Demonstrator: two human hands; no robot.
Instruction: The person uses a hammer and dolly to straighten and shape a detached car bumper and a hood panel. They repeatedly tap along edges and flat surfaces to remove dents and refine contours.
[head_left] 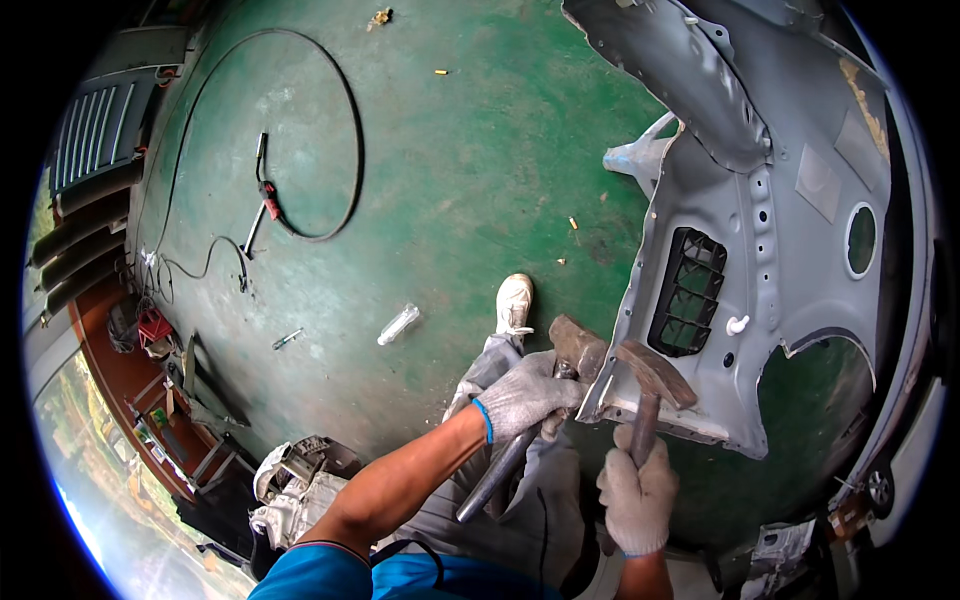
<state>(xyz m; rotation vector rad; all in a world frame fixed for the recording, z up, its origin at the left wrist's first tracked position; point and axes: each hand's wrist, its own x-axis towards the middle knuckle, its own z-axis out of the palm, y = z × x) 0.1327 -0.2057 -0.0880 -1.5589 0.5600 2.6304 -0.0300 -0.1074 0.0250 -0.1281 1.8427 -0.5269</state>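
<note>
While left hand (530, 393) gripped sledge (577, 348), right hand (638, 500) hammer (655, 373) by panel (810, 270); I judged panel-beating underway, next blow needing backing.

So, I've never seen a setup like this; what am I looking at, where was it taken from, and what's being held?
There's no machine here, just a person at work. The single picture comes from a wide, curved lens on their head, looking down, so straight edges bend near the rim.

The left grip, a hand in a pale glove, holds a stout hammer. The right grip, gloved too, holds a second hammer. Both hammer heads are by the lower part of a large grey metal panel; whether they touch it, I can't tell.

On the green floor lie a looped black cable and a clear plastic object. The white shoe appears to be the person's own.
</note>
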